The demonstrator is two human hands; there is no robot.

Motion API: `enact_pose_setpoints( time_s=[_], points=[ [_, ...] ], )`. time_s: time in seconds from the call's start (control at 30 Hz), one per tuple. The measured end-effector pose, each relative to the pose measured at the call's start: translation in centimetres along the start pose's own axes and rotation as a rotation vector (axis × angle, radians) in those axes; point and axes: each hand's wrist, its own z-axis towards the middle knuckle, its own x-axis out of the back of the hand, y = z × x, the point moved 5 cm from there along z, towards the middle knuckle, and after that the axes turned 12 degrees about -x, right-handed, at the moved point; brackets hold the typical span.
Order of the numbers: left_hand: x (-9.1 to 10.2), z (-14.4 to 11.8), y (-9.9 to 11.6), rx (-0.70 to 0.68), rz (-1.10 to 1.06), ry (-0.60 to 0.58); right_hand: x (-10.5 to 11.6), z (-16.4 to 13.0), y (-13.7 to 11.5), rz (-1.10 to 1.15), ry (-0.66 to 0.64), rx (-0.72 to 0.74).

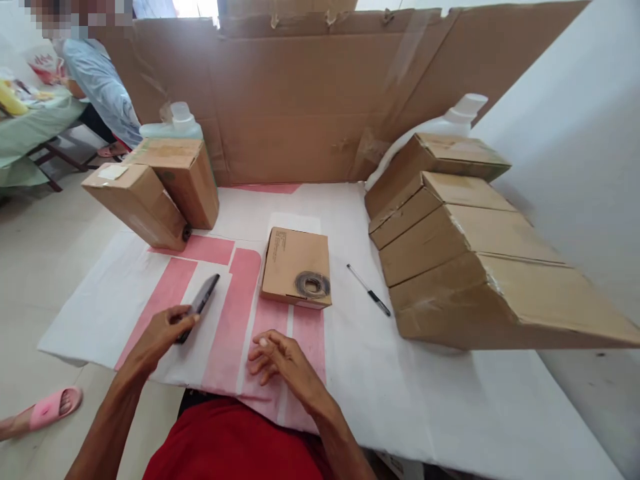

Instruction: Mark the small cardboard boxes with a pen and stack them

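Observation:
My left hand point(173, 327) is closed around a slim, flat black-and-grey object point(204, 293), held slanted over the cloth; its exact kind is not clear. Nothing shows in my right hand point(280, 360), which hovers near the table's front edge with fingers loosely curled and apart. Beyond it lies a flat cardboard box point(297, 257) with printed text and a dark ring around a hole at its near right corner. A black-and-clear pen point(369, 290) rests to the right of this box.
Two cardboard boxes point(193, 173) stand at the left, before a jug point(183, 117). Several boxes point(435, 267) line the right side, with another white jug point(460, 113) behind. A cardboard panel point(300, 100) closes the back. Another person's blue sleeve point(100, 80) shows at far left.

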Motion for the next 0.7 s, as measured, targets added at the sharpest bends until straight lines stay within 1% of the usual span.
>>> enact_pose_setpoints(
  time_s=[0.03, 0.1, 0.13, 0.17, 0.2, 0.23, 0.3, 0.33, 0.37, 0.4, 0.43, 0.47, 0.53, 0.57, 0.6, 0.63, 0.67, 0.7],
  points=[
    [-0.7, -1.5, 0.6, -0.022, -0.089, -0.044, -0.8, -0.3, -0.1, 0.017, -0.025, 0.032],
    [-3.0, -4.3, 2.9, -0.136, -0.157, -0.139, -2.0, -1.4, -0.3, 0.054, -0.045, 0.109],
    [-4.5, -5.4, 4.5, -0.226, -0.152, -0.18, -2.2, -2.0, -0.2, 0.081, -0.018, 0.143],
    [-6.3, -6.3, 6.1, -0.328, -0.133, -0.205, -1.9, -2.7, -0.1, 0.114, 0.044, 0.161],
    [-8.1, -6.9, 7.8, -0.426, -0.099, -0.194, -1.1, -3.4, 0.3, 0.152, 0.144, 0.163],
    [-9.9, -7.4, 9.3, -0.518, -0.055, -0.162, 0.1, -4.2, 0.7, 0.191, 0.269, 0.152],
    [-13.7, -7.8, 12.0, -0.664, 0.035, -0.122, 3.3, -5.7, 1.6, 0.266, 0.504, 0.125],
    [-15.4, -7.7, 13.1, -0.73, 0.086, -0.136, 5.2, -6.4, 1.9, 0.302, 0.575, 0.119],
    [-16.8, -7.5, 14.2, -0.794, 0.131, -0.167, 7.1, -6.9, 2.0, 0.337, 0.615, 0.118],
    [-17.8, -6.9, 15.2, -0.852, 0.168, -0.202, 9.1, -7.3, 1.9, 0.363, 0.626, 0.119],
    [-18.4, -5.9, 16.2, -0.901, 0.191, -0.233, 11.0, -7.6, 1.6, 0.37, 0.62, 0.114],
    [-18.5, -4.5, 17.3, -0.94, 0.206, -0.251, 12.8, -7.8, 1.3, 0.356, 0.605, 0.1],
    [-17.8, -0.3, 19.7, -0.985, 0.234, -0.23, 15.8, -7.9, 0.3, 0.266, 0.566, 0.042],
    [-17.3, 2.3, 20.9, -1.005, 0.284, -0.187, 16.8, -7.9, -0.2, 0.199, 0.546, 0.013],
    [-16.9, 4.9, 22.2, -1.047, 0.36, -0.136, 17.6, -7.8, -0.6, 0.13, 0.532, -0.009],
    [-16.8, 7.5, 23.3, -1.076, 0.446, -0.125, 18.2, -7.7, -1.1, 0.066, 0.525, -0.018],
    [-16.9, 10.0, 24.0, -1.058, 0.532, -0.135, 18.6, -7.6, -1.5, 0.012, 0.525, -0.012],
    [-17.2, 12.2, 24.4, -1.033, 0.607, -0.185, 18.7, -7.5, -1.9, -0.03, 0.525, 0.002]
  ],
)
